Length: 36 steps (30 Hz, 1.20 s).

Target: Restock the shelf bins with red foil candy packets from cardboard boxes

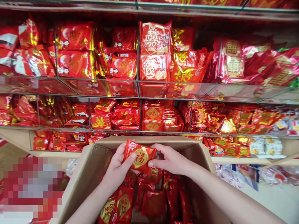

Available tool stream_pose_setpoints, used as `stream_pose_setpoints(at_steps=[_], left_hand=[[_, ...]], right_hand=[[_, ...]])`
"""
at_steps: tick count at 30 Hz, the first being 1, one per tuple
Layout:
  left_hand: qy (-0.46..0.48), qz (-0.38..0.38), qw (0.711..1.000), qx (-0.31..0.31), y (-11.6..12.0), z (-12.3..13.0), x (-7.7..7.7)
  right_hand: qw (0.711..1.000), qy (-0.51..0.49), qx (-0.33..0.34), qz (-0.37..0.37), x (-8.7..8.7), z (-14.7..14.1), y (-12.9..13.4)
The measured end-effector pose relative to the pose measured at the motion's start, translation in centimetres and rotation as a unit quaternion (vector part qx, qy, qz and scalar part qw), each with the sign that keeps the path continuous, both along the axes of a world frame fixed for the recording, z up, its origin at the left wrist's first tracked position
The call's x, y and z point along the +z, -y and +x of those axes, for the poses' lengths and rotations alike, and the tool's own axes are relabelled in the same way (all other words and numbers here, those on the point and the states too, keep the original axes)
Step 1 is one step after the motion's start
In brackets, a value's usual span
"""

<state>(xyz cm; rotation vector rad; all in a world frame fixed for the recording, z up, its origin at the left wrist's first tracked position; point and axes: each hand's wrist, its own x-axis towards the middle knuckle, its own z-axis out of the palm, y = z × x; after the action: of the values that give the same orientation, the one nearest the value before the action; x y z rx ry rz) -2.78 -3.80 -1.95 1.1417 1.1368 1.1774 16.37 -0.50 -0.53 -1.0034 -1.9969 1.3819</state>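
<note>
A red snack packet (pixel 140 158) with a gold round emblem is held up over an open cardboard box (pixel 77 174). My left hand (pixel 120 165) grips its left side, the thumb lying across the front. On the packet's right side, my right hand (pixel 171 160) pinches the edge between thumb and fingers. Below both hands, more red packets (pixel 123 203) lie loosely inside the box, some face up with the gold emblem and others turned on edge. Fingers behind the held packet are partly hidden.
Behind the box rise shelves with clear front panels (pixel 102 87) and dividers, filled with red and gold packets (pixel 76 63). On the middle shelf, packets with a matching emblem (pixel 152 112) stand stacked. White packets (pixel 265 146) sit lower right. Plastic bags (pixel 243 175) lie beneath the shelving.
</note>
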Motion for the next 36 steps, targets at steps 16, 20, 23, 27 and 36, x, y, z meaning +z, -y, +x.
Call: stream_pose_setpoints(at_steps=[16, 20, 23, 27, 36], left_hand=[[-0.572, 0.346, 0.744, -0.007, -6.6, -3.8, 4.6], [-0.561, 0.328, 0.76, -0.008, -7.4, -4.4, 3.7], [-0.535, 0.317, 0.783, -0.019, -7.5, -4.8, 4.0], [-0.413, 0.262, 0.868, -0.088, -7.7, -4.8, 5.2], [-0.308, 0.132, 0.93, -0.149, -8.7, -3.7, 4.8]], right_hand=[[0.953, -0.076, -0.288, 0.063, -0.2, 1.7, -1.2], [0.957, -0.09, -0.268, 0.063, 0.1, 1.4, -1.2], [0.964, -0.089, -0.245, 0.053, 0.6, 0.8, -1.4], [0.967, -0.081, -0.238, 0.042, 1.3, 0.3, -2.0], [0.978, -0.088, -0.189, 0.021, 1.4, 0.1, -2.5]])
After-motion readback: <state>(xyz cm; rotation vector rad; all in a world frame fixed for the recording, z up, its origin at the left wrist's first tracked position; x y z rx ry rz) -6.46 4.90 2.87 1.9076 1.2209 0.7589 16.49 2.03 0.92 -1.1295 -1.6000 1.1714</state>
